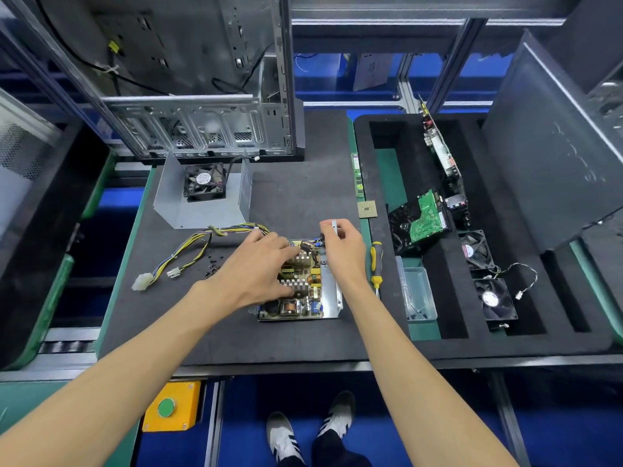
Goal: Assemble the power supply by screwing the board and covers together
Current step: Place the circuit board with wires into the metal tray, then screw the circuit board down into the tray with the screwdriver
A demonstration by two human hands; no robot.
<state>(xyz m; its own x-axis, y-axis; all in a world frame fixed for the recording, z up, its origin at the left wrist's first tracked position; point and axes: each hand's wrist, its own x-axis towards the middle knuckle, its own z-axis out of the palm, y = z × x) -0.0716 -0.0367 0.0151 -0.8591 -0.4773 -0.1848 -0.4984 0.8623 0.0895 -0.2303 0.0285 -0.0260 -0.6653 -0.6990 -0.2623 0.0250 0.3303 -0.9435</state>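
Note:
The power supply board (305,298) lies in its metal base cover (333,298) on the black mat, mid-table. My left hand (259,267) rests over the board's left half, fingers curled onto its heat sinks and edge. At the base cover's far right corner, my right hand (340,244) pinches the upright metal wall. The board's yellow and black cable bundle (202,241) trails left. The grey top cover (199,197) with a fan (204,182) stands behind. Several small black screws (213,262) lie loose on the mat.
A yellow-handled screwdriver (376,264) lies right of the base cover. A CPU chip (367,209) and a RAM stick (358,176) lie behind it. The black foam tray (387,298) holds a clear screw box (418,291), boards and fans. An open PC case (202,129) stands behind.

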